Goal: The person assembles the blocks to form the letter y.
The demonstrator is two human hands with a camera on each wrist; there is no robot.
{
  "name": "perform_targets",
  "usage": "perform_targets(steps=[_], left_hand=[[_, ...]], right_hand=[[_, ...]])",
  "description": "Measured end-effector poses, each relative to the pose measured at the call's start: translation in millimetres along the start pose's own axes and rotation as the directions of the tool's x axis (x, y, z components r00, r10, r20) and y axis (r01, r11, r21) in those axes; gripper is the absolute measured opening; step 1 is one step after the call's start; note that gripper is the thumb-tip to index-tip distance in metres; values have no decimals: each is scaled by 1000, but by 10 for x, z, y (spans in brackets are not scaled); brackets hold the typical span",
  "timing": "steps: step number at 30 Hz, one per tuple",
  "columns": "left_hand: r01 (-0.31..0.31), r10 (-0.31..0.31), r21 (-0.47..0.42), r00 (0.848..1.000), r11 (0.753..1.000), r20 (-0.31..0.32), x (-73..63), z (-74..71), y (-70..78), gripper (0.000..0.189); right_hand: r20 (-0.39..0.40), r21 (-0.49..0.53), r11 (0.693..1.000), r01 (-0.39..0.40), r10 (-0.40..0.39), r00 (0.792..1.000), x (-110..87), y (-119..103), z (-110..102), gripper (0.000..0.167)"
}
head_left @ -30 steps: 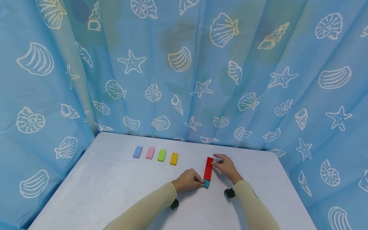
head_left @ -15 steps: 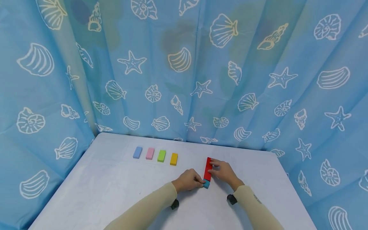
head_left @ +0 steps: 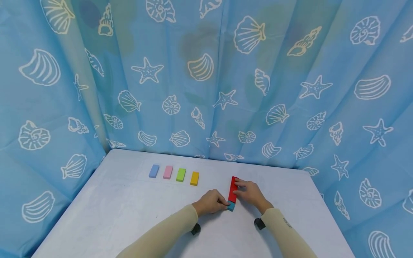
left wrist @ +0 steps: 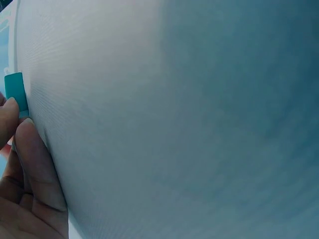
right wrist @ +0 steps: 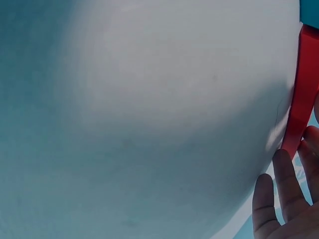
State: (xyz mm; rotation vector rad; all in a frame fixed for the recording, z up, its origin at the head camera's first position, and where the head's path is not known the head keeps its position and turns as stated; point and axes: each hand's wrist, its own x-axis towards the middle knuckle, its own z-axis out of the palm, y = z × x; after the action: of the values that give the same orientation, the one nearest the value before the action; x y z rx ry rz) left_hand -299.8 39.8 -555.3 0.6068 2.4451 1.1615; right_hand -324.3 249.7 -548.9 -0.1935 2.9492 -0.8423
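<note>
A long red bar of blocks (head_left: 232, 197) lies on the table, pointing away from me, with a teal block (head_left: 231, 206) at its near end. My left hand (head_left: 211, 202) pinches the teal block between thumb and finger; the left wrist view shows the fingertips at one end of the teal block (left wrist: 16, 91). On the bar's right side, my right hand (head_left: 253, 194) touches the red with thumb and fingertips spread along it. In the right wrist view, its fingers (right wrist: 288, 179) lie fairly straight by the far end of the red bar (right wrist: 302, 84).
A row of separate blocks stands further left: blue (head_left: 154, 171), pink (head_left: 167, 172), green (head_left: 181, 175) and yellow (head_left: 194, 178). The white table (head_left: 96, 215) ends at a blue shell-patterned curtain (head_left: 180, 118) behind it. Each wrist wears a small dark device.
My right hand has shifted a little nearer and left, its fingertips moving from the bar's far right edge onto the red. The left hand stays on the teal block.
</note>
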Motion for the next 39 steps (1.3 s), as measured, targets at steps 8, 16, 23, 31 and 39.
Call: perform_targets(steps=[8,16,23,31,39], left_hand=[[1,-1,-5,1000,1000,-3,2,-2,-22,17],[-9,9,-12,1000,1000,-6,-7,-3,-13,16],[-22,22,-16,1000,1000,-2,6,-11,-22,15],[-11,11,-36,1000,999,25,-3,-38,13,17],[35,-35,-10,999,999,29,-18,-49,62,15]], right_hand=[[2,0,1000,0,0,1000,42,29,26,48],[0,1,1000,-9,9,1000,44,47,47,50],[-1,22,999,-26,26,1000,31,29,41,50],[4,25,999,-23,23,1000,22,29,33,50],[13,11,999,-50,50,999,11,-5,17,52]])
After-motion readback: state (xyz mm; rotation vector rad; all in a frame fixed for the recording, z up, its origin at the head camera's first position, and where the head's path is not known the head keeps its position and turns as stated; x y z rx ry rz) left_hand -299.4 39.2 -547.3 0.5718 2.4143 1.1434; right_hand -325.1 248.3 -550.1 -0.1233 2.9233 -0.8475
